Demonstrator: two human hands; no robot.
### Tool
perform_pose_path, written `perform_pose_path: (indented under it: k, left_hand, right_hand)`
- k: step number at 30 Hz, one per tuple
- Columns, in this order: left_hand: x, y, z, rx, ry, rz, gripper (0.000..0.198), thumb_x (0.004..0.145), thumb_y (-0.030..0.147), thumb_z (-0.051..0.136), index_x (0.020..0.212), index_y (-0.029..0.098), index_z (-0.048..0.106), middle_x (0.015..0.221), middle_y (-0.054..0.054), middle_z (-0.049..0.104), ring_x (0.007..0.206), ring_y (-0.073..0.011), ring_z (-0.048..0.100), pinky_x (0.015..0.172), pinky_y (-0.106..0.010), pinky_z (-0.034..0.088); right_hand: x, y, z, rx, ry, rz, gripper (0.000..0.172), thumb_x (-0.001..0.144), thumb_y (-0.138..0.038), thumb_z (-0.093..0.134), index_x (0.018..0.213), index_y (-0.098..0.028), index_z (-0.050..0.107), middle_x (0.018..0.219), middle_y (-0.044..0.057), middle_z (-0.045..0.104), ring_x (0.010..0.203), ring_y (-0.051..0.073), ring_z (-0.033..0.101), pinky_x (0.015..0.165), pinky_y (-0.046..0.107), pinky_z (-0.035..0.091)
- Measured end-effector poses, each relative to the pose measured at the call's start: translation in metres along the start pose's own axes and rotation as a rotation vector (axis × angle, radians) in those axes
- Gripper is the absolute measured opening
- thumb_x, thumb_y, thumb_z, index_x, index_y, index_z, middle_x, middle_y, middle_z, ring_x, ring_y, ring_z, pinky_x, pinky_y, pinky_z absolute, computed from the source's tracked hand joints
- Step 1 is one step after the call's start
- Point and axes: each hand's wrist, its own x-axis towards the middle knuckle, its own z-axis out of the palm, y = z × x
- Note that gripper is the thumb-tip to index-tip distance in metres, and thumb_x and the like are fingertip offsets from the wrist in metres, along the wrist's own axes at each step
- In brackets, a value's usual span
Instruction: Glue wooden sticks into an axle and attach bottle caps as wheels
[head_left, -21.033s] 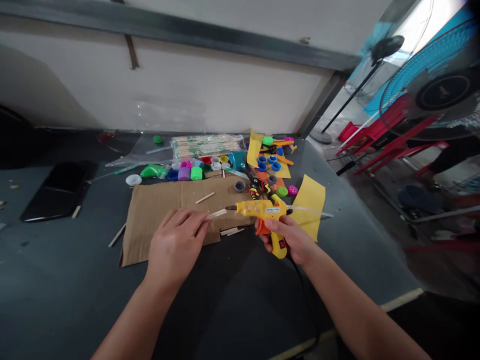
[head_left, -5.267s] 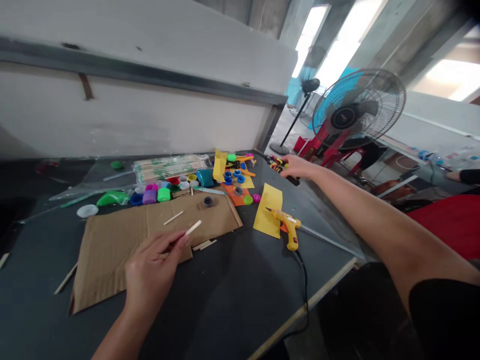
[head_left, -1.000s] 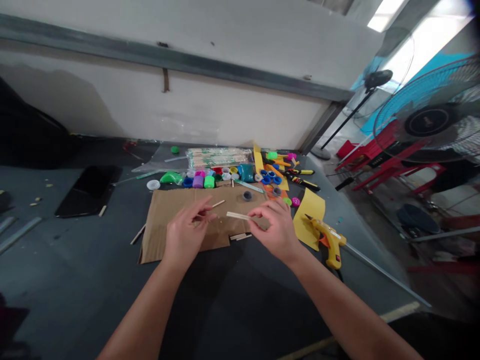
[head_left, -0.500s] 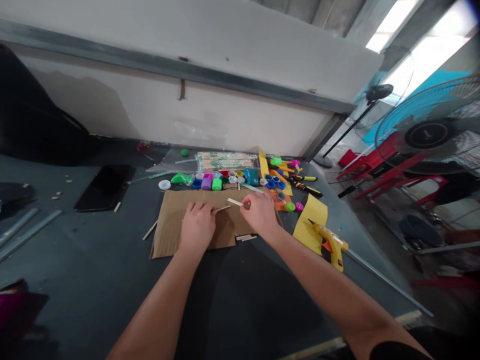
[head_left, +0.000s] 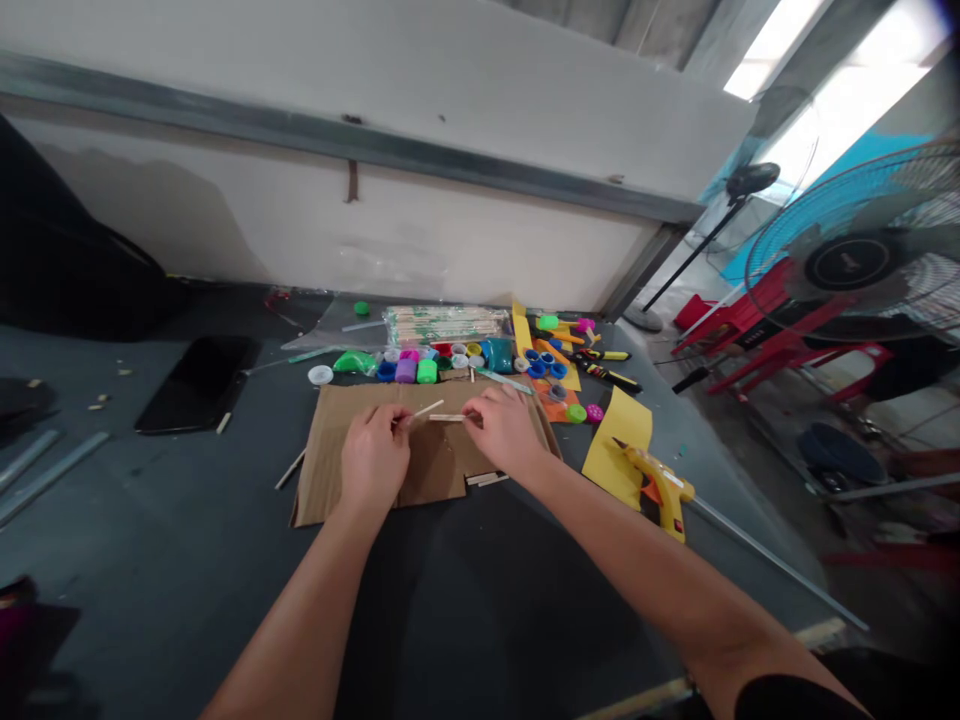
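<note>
Both hands rest low over a flat sheet of brown cardboard [head_left: 330, 480] that lies on the dark grey table [head_left: 187, 560]. The left hand [head_left: 375, 465] is curled shut, knuckles up, thumb and forefinger pinching a thin pale wooden stick [head_left: 429, 408] whose free end slants up and away to the right. The right hand [head_left: 504, 432] is also closed in a pinch, its fingertips gripping one end of a short flat wooden stick [head_left: 448, 417], which lies level just above the cardboard and points towards the left hand. The two sticks sit very near each other in the gap between the hands; whether they touch cannot be made out. Two loose wooden offcuts [head_left: 486, 479] lie side by side at the cardboard's near edge, just below the right wrist, and another stray stick [head_left: 289, 468] lies off its left edge. Beyond the cardboard runs a row of coloured plastic bottle caps [head_left: 427, 362], with a clear plastic pack of wooden sticks [head_left: 442, 322] behind it. To the right, a yellow hot glue gun [head_left: 660, 487] lies partly on a sheet of yellow paper [head_left: 615, 440]. A black phone [head_left: 199, 368] lies well apart on the left
</note>
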Motion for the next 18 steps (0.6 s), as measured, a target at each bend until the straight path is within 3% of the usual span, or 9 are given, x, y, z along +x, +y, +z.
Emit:
perform_pose_path:
  k: [6,13,18]
  left_hand:
    - [-0.001,0.001,0.000,-0.022,-0.024,0.036,0.019,0.087,0.027,0.048,0.086,0.020,0.066,0.087,-0.007,0.067,0.087,-0.0247,0.058,0.078,-0.036,0.045]
    - [-0.002,0.002,0.003,0.014,-0.062,0.098,0.017,0.086,0.026,0.051,0.081,0.021,0.067,0.085,-0.006,0.068,0.085,-0.0240,0.059,0.079,-0.036,0.045]
    - [-0.002,0.004,0.005,0.044,-0.079,0.082,0.015,0.086,0.026,0.053,0.083,0.021,0.067,0.087,-0.006,0.069,0.087,-0.0252,0.059,0.079,-0.036,0.044]
  right_hand:
    - [-0.003,0.007,0.001,0.021,-0.038,-0.122,0.010,0.086,-0.025,0.063,0.087,-0.023,0.072,0.085,0.003,0.066,0.089,0.021,0.050,0.080,0.034,0.033]
    - [-0.003,0.011,0.010,0.022,0.004,-0.220,0.016,0.090,-0.030,0.058,0.090,-0.024,0.072,0.083,0.003,0.066,0.086,0.020,0.048,0.083,0.035,0.031]
    - [-0.010,0.009,-0.002,0.016,0.047,-0.215,0.017,0.091,-0.031,0.058,0.090,-0.024,0.073,0.085,0.003,0.067,0.087,0.020,0.049,0.081,0.036,0.031]
